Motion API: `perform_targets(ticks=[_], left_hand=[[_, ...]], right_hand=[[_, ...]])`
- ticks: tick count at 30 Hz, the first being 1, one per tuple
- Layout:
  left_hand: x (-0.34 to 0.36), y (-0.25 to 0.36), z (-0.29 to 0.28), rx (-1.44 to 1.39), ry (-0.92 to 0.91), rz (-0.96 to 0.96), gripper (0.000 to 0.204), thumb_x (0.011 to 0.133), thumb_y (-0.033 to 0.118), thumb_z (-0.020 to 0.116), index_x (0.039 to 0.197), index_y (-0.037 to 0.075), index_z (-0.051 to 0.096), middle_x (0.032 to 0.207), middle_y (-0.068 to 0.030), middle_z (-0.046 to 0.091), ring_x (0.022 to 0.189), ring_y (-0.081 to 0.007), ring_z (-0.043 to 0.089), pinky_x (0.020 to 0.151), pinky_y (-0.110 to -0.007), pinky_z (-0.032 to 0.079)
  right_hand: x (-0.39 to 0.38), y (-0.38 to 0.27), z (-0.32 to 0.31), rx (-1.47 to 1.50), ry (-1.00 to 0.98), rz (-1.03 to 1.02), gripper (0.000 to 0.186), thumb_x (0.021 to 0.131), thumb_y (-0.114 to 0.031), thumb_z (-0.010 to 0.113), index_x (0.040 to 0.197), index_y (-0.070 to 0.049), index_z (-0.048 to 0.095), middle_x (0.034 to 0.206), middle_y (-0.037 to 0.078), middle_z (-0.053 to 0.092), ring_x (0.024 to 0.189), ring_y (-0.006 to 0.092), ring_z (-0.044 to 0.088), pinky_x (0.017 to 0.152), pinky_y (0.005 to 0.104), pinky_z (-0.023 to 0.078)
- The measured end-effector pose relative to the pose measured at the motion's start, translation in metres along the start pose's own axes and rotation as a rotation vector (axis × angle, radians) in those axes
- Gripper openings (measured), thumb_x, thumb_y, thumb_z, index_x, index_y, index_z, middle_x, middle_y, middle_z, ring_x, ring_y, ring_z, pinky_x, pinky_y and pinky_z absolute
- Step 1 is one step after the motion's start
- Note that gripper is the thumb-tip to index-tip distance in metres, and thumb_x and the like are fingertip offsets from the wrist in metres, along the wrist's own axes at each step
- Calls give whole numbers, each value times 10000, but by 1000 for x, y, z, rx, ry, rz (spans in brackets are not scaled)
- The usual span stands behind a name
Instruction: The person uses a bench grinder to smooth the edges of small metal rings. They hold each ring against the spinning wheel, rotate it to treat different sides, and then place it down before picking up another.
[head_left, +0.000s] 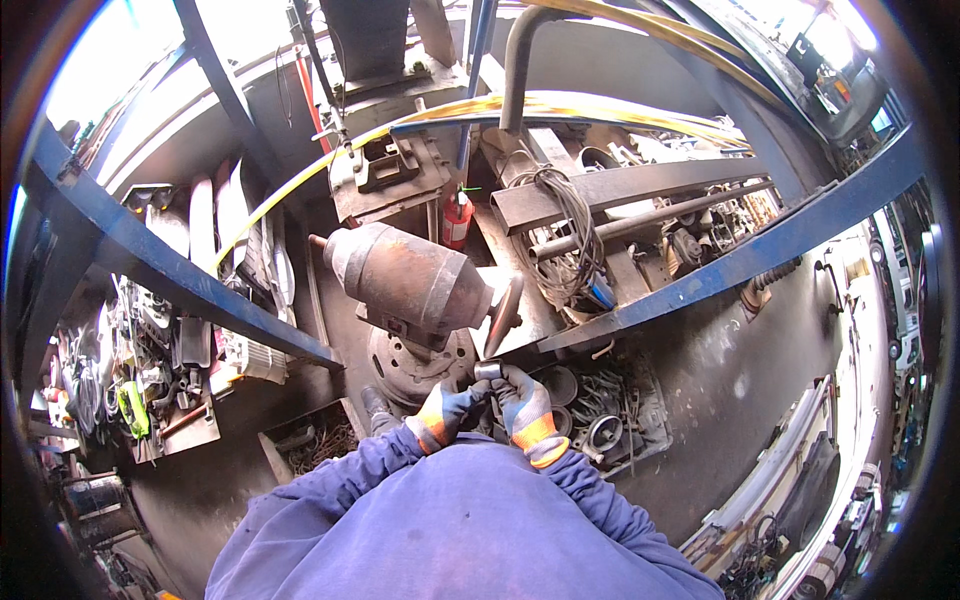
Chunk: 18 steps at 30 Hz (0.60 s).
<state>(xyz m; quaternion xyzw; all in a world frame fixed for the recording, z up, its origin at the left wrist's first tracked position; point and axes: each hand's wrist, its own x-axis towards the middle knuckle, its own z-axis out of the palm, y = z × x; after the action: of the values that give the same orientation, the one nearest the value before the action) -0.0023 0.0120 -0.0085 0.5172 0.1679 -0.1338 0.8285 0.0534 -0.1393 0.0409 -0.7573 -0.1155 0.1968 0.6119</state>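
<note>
A short, shiny metal cylinder [488, 370] is held up between my two gloved hands. My right hand [524, 402] grips its right end with bent fingers. The fingers of my left hand [452, 408] are closed against its left side, though the glove partly hides the contact. Both gloves are grey with orange cuffs. Just ahead of my hands stands a worn pedestal grinder [400, 278]. Its wheel [504, 316] faces right, a little beyond the cylinder and apart from it. The grinder's round base [405, 365] shows below its body.
A tray of metal parts [655, 415] lies right of my hands, and a box of scrap [312, 440] at left. Blue frame beams [660, 290] cross both sides. Coiled cable [570, 235], a red fire extinguisher [457, 222] and a yellow hose [290, 188] are farther off.
</note>
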Motion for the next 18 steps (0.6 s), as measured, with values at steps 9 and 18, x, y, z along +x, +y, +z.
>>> perform_targets(ticks=[9,18], left_hand=[[6,13,24,22,207,145,199,958,276,658,969,78,671,797,37,616,618,-56,512,520,-222,377],[4,15,17,-1,166,14,225,968,227,642,1108,51,639,873,22,639,748,-66,564,629,-228,455]], right_hand=[[19,21,5,58,41,92,229,962,-171,637,1088,16,674,957,89,717,844,134,616,786,285,499],[18,4,5,37,45,80,214,948,-146,638,1075,24,670,937,115,720,842,143,625,786,288,500]])
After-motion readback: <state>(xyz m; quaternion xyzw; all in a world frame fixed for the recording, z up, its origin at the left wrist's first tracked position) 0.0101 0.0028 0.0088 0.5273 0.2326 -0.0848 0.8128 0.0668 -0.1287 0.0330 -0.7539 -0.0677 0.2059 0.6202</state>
